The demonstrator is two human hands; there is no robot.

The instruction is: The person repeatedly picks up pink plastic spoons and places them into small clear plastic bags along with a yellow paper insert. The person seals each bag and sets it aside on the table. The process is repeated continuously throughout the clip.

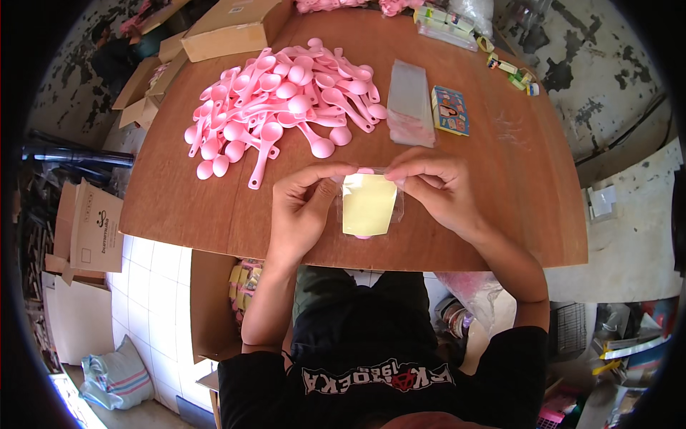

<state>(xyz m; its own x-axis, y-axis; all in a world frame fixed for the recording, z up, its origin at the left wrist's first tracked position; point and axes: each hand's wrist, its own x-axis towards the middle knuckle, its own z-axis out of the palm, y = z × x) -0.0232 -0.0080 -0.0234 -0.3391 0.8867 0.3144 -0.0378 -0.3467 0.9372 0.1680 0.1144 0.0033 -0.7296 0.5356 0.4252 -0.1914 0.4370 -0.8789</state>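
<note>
Both hands, left [304, 207] and right [439, 187], pinch the clear sachet [369, 204] top corners; its long axis runs twelve to six, between them.

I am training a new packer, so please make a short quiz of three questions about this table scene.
1. True or false: both hands hold the clear bag with the yellow card.
2. Which lies nearer the left hand: A) pile of pink spoons, B) small colourful box?
3. What lies between the spoons and that box?

Key: 1. True; the right hand pinches the top edge too. 2. A. 3. A stack of clear bags.
</note>
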